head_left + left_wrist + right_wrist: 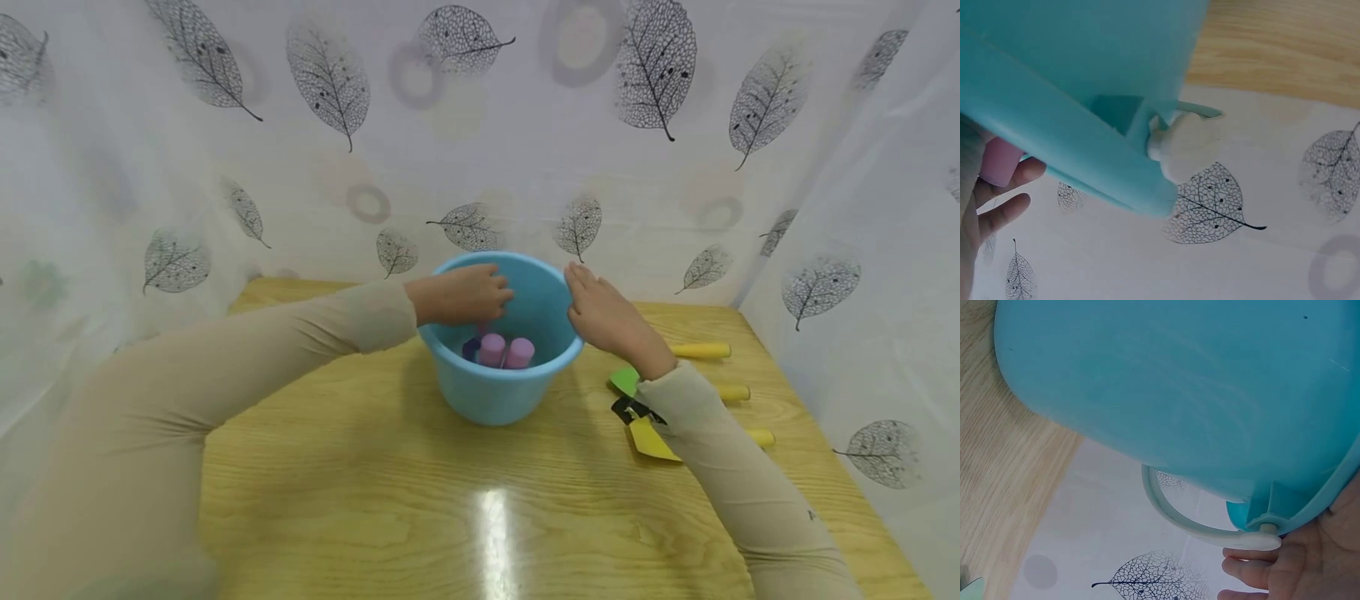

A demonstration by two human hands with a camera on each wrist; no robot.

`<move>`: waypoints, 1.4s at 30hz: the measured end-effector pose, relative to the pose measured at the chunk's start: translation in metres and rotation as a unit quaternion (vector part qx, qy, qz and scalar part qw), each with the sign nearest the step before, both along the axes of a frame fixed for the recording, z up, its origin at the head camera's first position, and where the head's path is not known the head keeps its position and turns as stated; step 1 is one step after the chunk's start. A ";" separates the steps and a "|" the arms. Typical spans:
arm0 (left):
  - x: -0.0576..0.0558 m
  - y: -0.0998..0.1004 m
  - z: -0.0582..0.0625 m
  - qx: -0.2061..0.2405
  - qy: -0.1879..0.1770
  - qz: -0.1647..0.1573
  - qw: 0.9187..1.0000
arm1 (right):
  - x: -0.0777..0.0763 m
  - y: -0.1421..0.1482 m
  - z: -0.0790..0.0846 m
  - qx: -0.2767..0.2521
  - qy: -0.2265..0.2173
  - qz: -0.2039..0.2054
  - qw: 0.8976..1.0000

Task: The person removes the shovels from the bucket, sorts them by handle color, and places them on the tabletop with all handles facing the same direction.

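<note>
Blue bucket (491,400) on a desk (337,500), left hand (461,295) over its left side grasping a pink piece (1000,164), pink cylinders (519,353) inside it, right hand (609,318) released, fingers straight at its right rim, tools (651,440) right of it.

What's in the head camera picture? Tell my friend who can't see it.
A left hand hangs over a blue bucket with pink cylinders inside; the right hand is at its rim. Yellow-handled tools lie on the wooden table.
</note>
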State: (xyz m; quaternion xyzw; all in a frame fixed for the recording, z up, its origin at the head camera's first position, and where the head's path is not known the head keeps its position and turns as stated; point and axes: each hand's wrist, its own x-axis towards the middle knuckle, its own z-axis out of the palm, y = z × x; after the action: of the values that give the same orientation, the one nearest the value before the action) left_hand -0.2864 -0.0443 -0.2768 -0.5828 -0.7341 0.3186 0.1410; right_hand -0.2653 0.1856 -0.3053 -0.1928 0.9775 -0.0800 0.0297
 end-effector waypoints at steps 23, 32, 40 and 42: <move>-0.012 -0.012 -0.010 0.031 -0.010 0.070 0.997 | 0.001 0.001 -0.002 -0.005 -0.002 0.002 1.000; -0.011 -0.017 -0.013 -0.001 0.039 0.083 0.996 | 0.001 0.001 -0.002 -0.010 -0.004 0.001 1.000; -0.010 -0.016 -0.013 0.011 0.036 0.105 0.994 | 0.001 0.001 -0.002 -0.009 -0.004 0.002 1.000; -0.009 -0.015 -0.012 0.015 0.025 0.120 0.992 | 0.000 0.001 -0.002 -0.007 -0.001 0.004 1.000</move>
State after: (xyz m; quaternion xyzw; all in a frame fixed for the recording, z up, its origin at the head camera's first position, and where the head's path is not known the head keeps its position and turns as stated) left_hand -0.2957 -0.0596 -0.2893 -0.4801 -0.7997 0.3366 0.1290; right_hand -0.2648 0.1868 -0.3076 -0.1963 0.9762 -0.0867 0.0296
